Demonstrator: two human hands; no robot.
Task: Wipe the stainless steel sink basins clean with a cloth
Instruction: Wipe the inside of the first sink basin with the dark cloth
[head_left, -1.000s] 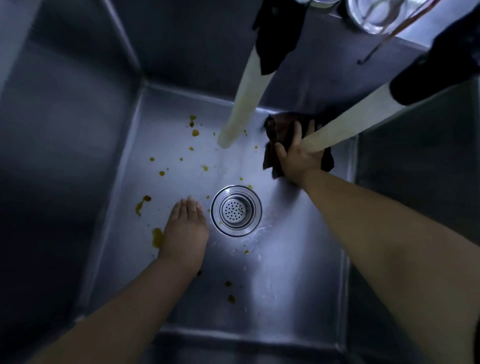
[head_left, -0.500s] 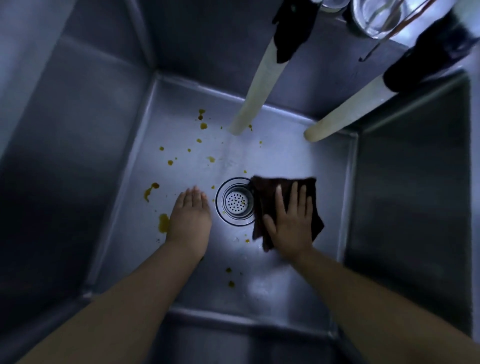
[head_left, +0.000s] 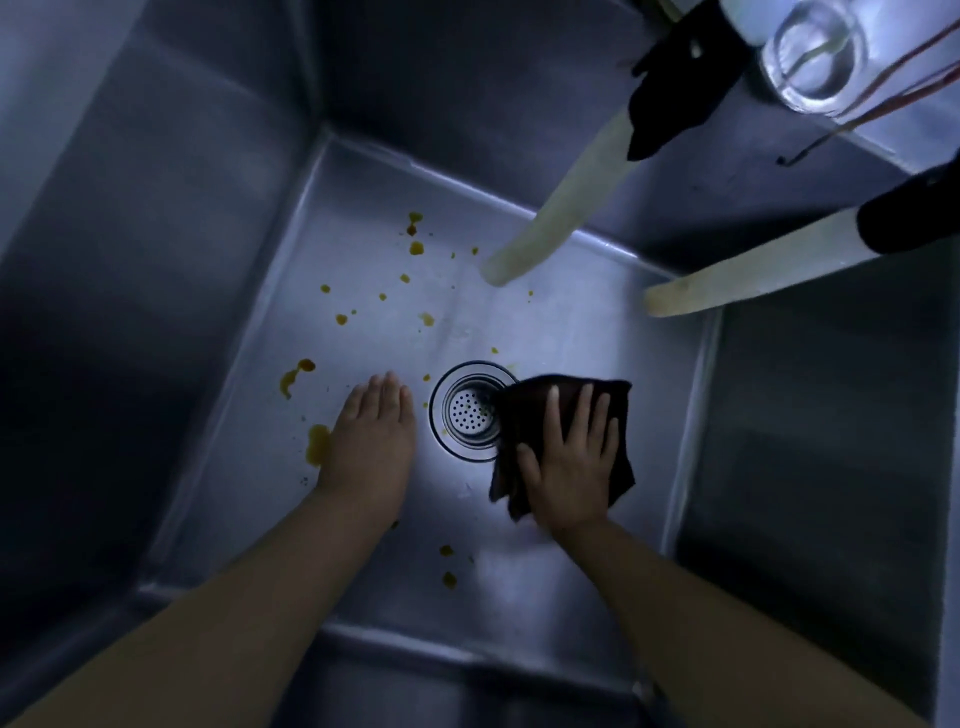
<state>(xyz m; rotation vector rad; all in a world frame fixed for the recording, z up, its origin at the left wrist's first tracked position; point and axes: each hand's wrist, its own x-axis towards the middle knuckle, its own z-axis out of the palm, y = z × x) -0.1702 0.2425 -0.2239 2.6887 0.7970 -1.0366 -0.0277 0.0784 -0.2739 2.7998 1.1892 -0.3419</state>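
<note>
My right hand (head_left: 569, 462) presses the dark cloth (head_left: 613, 410) flat, fingers spread, just right of the drain strainer (head_left: 467, 410). The yellow-brown splatters (head_left: 415, 248) lie left and beyond it, past my left hand (head_left: 371, 447), resting flat on the basin floor (head_left: 571, 322).

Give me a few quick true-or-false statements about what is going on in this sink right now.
1. The right hand presses a dark cloth flat on the sink floor. True.
2. The cloth lies left of the drain. False: it lies right of it, overlapping its rim.
3. The left hand holds a sponge. False: it rests flat and holds nothing.
4. Yellowish spots dot the floor. True.
</note>
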